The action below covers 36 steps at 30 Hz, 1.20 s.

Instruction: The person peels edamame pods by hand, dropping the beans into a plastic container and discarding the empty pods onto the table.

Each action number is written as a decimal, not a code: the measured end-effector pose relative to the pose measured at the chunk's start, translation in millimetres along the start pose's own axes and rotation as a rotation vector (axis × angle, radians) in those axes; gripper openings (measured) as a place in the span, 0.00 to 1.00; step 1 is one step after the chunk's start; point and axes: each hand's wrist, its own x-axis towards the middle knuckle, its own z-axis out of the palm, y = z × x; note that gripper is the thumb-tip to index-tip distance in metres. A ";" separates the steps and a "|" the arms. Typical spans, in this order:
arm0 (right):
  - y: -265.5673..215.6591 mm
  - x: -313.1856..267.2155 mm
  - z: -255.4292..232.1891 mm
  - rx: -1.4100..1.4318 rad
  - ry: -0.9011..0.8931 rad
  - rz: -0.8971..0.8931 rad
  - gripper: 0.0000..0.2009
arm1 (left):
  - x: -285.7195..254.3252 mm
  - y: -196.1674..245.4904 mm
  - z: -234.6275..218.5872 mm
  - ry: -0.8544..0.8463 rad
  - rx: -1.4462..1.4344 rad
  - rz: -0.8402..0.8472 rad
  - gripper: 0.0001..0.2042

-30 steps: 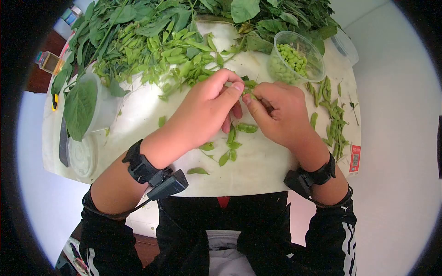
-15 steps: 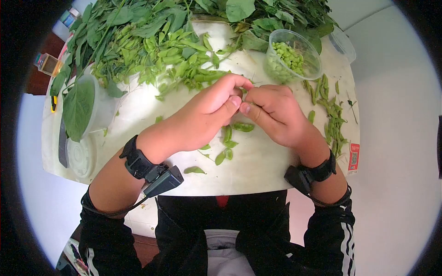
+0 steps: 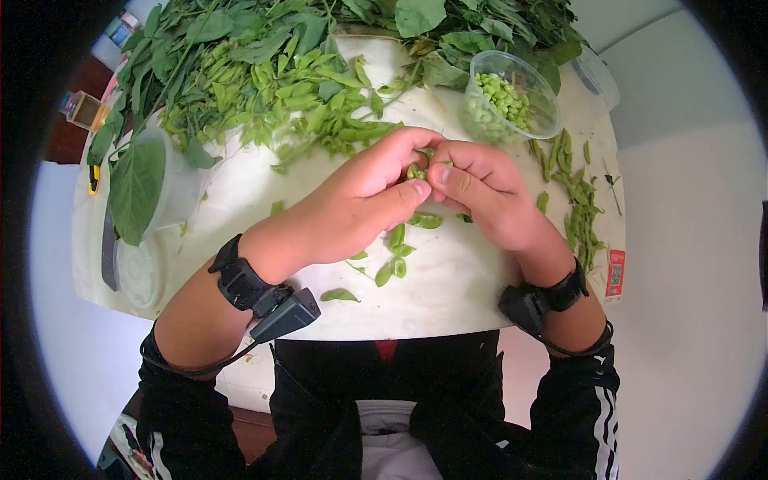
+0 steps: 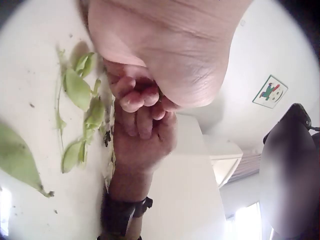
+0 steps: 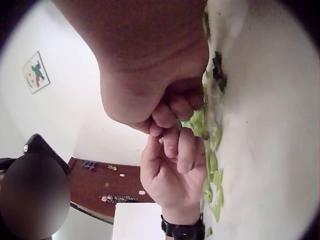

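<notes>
Over the middle of the table, my two hands meet fingertip to fingertip in the head view. Between thumb and fingers, my left hand holds a green bean pod, with plump beans showing at its near side. My right hand, fingers curled, pinches the pod's right end, and its fingertips hide much of it. Both wrist views show the fingers pressed close together. Just below the hands lie several loose pods, some split open. A single pod rests nearer the table edge.
A clear tub with shelled beans stands beyond my right hand. Pods line the right side. Heaped pods and leafy stalks cover the back. At left are another tub and a lid.
My hands have drawn closer together, the right shifting slightly. Beans now show by the left thumb, where the fingers covered them half a second ago. The loose pods stay put.
</notes>
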 end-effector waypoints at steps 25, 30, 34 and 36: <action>4.3 1.7 0.5 -0.086 0.285 -0.153 0.08 | 0.6 11.5 0.1 0.140 -0.179 0.013 0.07; -0.7 3.0 6.0 -0.191 0.352 -0.143 0.09 | 2.1 2.7 0.5 0.126 -0.150 0.052 0.08; 1.0 5.4 7.7 -0.009 0.277 -0.081 0.05 | 1.4 4.6 1.9 0.126 -0.103 0.043 0.08; 1.3 6.1 6.4 -0.074 0.272 -0.037 0.06 | 2.3 3.3 0.9 0.133 -0.074 0.065 0.08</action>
